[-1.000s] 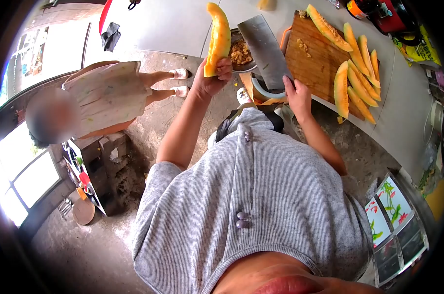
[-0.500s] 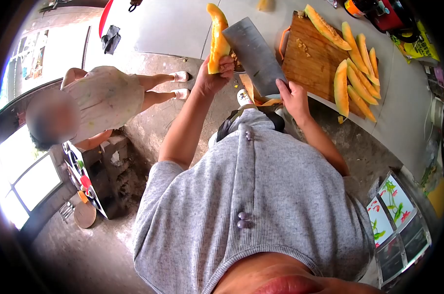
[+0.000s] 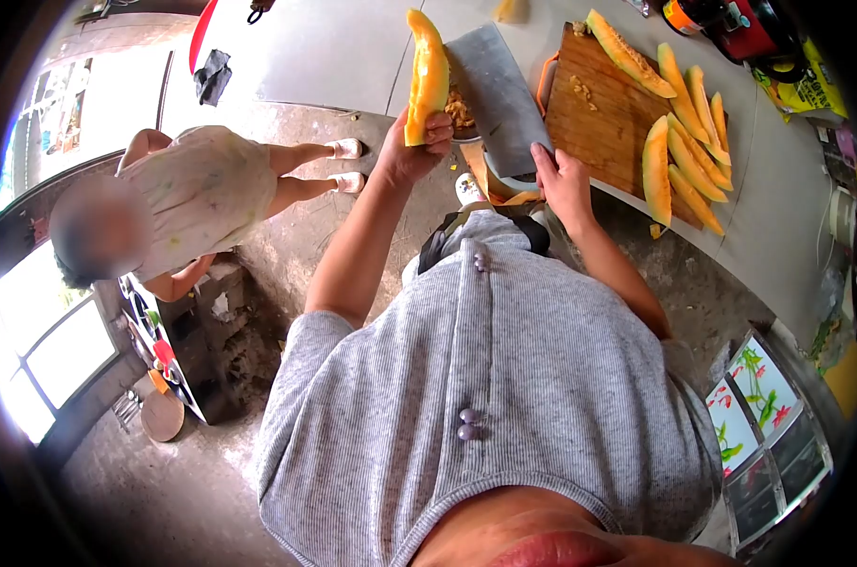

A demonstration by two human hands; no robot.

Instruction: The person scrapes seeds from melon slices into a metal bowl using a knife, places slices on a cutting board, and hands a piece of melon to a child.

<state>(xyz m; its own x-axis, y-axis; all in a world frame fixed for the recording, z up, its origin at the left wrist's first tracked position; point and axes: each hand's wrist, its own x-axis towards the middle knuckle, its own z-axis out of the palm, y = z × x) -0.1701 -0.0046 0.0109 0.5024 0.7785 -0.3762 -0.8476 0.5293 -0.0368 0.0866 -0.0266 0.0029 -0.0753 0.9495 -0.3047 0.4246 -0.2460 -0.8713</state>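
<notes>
My left hand [image 3: 416, 151] is closed around the lower end of a long orange melon slice [image 3: 427, 80], held upright. My right hand [image 3: 563, 181] grips a wide cleaver [image 3: 495, 94], whose handle is hidden in the fist. The blade's upper left edge is close beside the slice; whether they touch I cannot tell. Below and behind the blade is a container [image 3: 460, 115] with scraps in it, partly covered. Several more melon slices [image 3: 695, 156] lie on the wooden cutting board [image 3: 599, 118] to the right.
The board rests on a pale tiled counter [image 3: 353, 57]. Dark bottles [image 3: 754, 33] and a yellow-green packet [image 3: 811, 90] stand at the upper right. Another person [image 3: 197, 194] stands on the left, near a low block stand [image 3: 225, 298]. A dark cloth [image 3: 214, 77] lies at the counter's left.
The melon slice has shifted slightly right and down. The cleaver has moved a little to the right, uncovering more of the scrap container. The other person's arm has moved slightly.
</notes>
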